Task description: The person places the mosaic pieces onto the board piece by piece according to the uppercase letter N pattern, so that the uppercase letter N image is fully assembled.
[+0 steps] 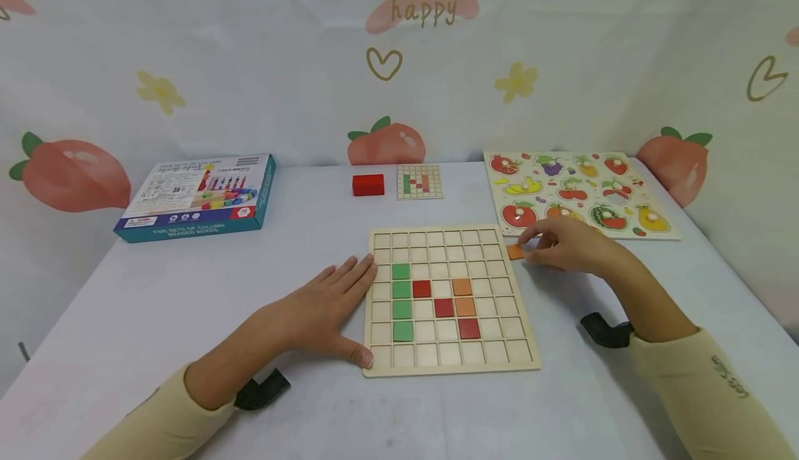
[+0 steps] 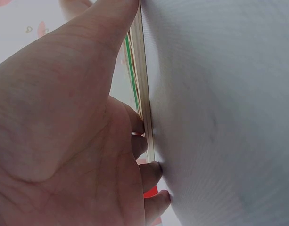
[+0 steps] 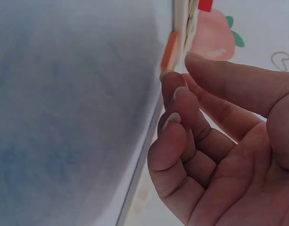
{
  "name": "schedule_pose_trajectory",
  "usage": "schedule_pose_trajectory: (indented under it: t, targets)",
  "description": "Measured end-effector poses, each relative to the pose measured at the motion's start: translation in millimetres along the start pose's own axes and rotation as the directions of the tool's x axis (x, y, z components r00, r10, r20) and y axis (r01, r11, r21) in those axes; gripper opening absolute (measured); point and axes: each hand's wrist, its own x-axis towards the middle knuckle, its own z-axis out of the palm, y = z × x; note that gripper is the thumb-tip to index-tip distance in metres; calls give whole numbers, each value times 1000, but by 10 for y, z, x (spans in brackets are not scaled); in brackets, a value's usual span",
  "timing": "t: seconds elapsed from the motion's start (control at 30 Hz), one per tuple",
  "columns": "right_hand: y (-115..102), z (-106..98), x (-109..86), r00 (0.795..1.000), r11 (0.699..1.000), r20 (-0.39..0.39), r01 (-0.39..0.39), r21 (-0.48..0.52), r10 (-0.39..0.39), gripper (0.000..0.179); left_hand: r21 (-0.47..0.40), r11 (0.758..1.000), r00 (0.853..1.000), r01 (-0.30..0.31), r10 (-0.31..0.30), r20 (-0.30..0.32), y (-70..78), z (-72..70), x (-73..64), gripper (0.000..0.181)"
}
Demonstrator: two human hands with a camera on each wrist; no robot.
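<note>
My left hand (image 1: pixel 327 304) lies with fingers spread along the left edge of a square wooden grid board (image 1: pixel 452 370), its fingertips and thumb touching the rim. On the board sit a column of several green tiles (image 1: pixel 401 290), three red tiles (image 1: pixel 444 307) in a diagonal, and two orange tiles (image 1: pixel 462 286). My right hand (image 1: pixel 571 245) is beyond the board's upper right edge, fingers bent toward a loose orange tile (image 1: pixel 514 252) lying against that edge. In the right wrist view a fingertip meets the end of this orange tile (image 3: pixel 169 52), while the thumb stands apart from it.
Behind the board are a red block (image 1: pixel 368 184) and a small pattern card (image 1: pixel 419 193). A fruit puzzle board (image 1: pixel 599 200) lies at the back right, close to my right hand. A beaded-boxes game box (image 1: pixel 200 196) stands at the back left.
</note>
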Motion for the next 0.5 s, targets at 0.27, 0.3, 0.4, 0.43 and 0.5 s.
schedule_pose_trajectory:
  t: [0.27, 0.3, 0.4, 0.43, 0.5]
  targets:
    - [12, 70, 47, 999, 999, 8, -41, 6, 41, 20, -12, 1000, 1000, 1, -1, 0, 3, -5, -4, 133]
    - [11, 73, 48, 999, 999, 10, -47, 9, 47, 19, -10, 1000, 1000, 2, -2, 0, 4, -6, -5, 133]
    - [2, 73, 47, 998, 998, 26, -64, 28, 64, 19, -8, 1000, 1000, 6, -6, -1, 8, -10, -6, 133]
    - [2, 71, 45, 997, 997, 36, -70, 34, 69, 20, -8, 1000, 1000, 6, -6, -1, 8, -10, -6, 133]
    - [2, 65, 39, 996, 996, 58, -77, 45, 74, 22, -10, 1000, 1000, 8, -8, 0, 9, -11, -5, 133]
